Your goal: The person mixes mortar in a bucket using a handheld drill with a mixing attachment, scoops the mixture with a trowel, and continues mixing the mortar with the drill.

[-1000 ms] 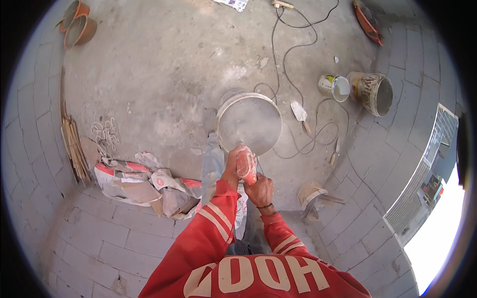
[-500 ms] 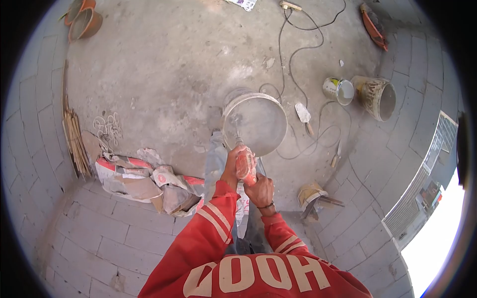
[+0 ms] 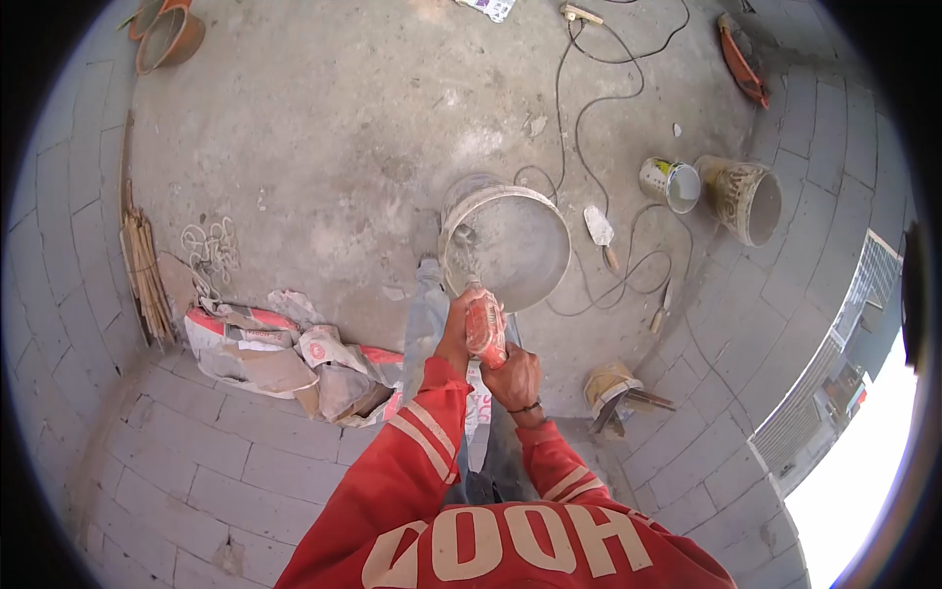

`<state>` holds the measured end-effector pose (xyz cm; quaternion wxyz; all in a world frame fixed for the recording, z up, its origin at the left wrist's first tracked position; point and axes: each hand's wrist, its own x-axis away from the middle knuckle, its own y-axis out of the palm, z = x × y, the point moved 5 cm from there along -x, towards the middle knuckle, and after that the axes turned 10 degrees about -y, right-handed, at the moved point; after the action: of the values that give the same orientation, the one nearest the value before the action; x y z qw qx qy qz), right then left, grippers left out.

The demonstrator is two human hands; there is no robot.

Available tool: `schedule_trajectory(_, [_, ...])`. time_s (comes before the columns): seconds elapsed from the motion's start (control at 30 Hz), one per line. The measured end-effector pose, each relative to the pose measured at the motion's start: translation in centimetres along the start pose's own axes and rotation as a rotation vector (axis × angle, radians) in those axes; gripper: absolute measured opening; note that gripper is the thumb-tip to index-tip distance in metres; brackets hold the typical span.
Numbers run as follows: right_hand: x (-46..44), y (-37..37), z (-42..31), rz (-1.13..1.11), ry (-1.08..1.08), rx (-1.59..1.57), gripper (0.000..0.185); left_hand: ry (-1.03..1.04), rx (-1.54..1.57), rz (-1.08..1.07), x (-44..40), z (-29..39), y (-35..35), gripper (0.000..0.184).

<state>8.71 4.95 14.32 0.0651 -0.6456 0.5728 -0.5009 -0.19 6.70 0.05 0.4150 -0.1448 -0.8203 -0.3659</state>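
Both of my hands grip a dusty red power drill [image 3: 486,329]. My left hand [image 3: 457,322] is wrapped round its front end, close to the bucket rim. My right hand [image 3: 514,379] is closed round the rear, on the side nearer my body. From the drill a shaft [image 3: 475,278] reaches over the near rim into a large pale bucket [image 3: 562,221]. Grey powdery material [image 3: 510,240] lies inside, with a rough patch around the shaft. The shaft's lower end is hard to make out.
Torn cement bags [image 3: 245,344] and a bundle of sticks [image 3: 147,270] lie left. To the right are a trowel [image 3: 598,226], a cable [image 3: 577,133], a small pail [image 3: 657,180] and a dirty bucket [image 3: 724,191]. Grey block walls [image 3: 226,481] surround the floor.
The view has shifted slightly. Inside the bucket, the rough patch around the shaft shows more clearly. Both hands keep their hold on the drill in nearly the same place.
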Motion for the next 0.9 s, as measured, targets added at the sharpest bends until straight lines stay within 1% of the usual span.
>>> schedule_trajectory(0.2, [0.7,0.9,0.8,0.005,0.026,0.02,0.022,-0.026,0.015,0.009,0.2,-0.4,-0.3,0.025])
schedule_trajectory(0.3, [1.1,1.3,1.2,-0.045,0.009,-0.013,0.033,-0.049,0.004,0.026,0.9,-0.5,-0.6,0.026])
schedule_trajectory(0.4, [1.2,0.7,0.8,-0.15,0.025,0.034,0.037,-0.065,0.024,0.022,0.8,-0.8,-1.0,0.027])
schedule_trajectory(0.47, [1.3,0.4,1.2,-0.207,-0.029,-0.047,0.04,-0.066,0.037,-0.002,0.7,-1.0,-1.2,0.03])
schedule_trajectory(0.5, [1.6,0.1,1.5,-0.237,-0.056,-0.091,0.041,-0.056,-0.012,0.007,1.1,-1.2,-1.0,0.032])
schedule_trajectory(0.53, [1.8,-0.7,1.6,-0.3,-0.067,-0.074,0.05,-0.039,-0.062,0.011,1.6,-1.3,-0.4,0.034])
schedule_trajectory(0.57, [1.5,-1.7,2.2,-0.29,-0.118,-0.154,0.051,-0.021,-0.112,0.017,1.9,-1.4,0.1,0.037])
schedule_trajectory(0.6, [1.2,-3.1,3.4,-0.281,-0.166,-0.234,0.052,-0.045,-0.101,0.069,1.9,-2.0,-0.3,0.038])
schedule_trajectory(0.63, [1.1,-4.5,5.5,-0.27,-0.209,-0.313,0.054,-0.023,-0.105,0.104,2.6,-2.7,-0.2,0.038])
schedule_trajectory(0.67, [0.5,-5.3,9.6,-0.245,-0.148,-0.388,0.051,-0.008,-0.109,0.137,3.4,-3.6,0.1,0.038])
schedule_trajectory(0.73, [-1.9,-8.6,18.0,-0.11,0.17,-0.49,0.04,0.026,-0.097,0.188,3.9,-5.9,1.0,0.039])
schedule_trajectory(0.77, [-3.2,-8.1,24.2,0.058,0.112,-0.398,0.032,0.038,-0.079,0.226,4.5,-7.5,0.8,0.04])
schedule_trajectory(0.8, [-4.8,-7.8,30.1,0.109,0.151,-0.239,0.027,0.045,-0.092,0.241,4.4,-9.2,0.3,0.041])
schedule_trajectory(0.83, [-6.6,-6.6,37.3,0.119,0.15,-0.008,0.027,0.058,-0.107,0.252,3.8,-10.7,-0.4,0.042])
schedule_trajectory(0.9, [-11.1,-4.6,48.8,0.017,0.201,0.203,0.041,0.081,-0.144,0.273,2.8,-13.3,-1.4,0.044])
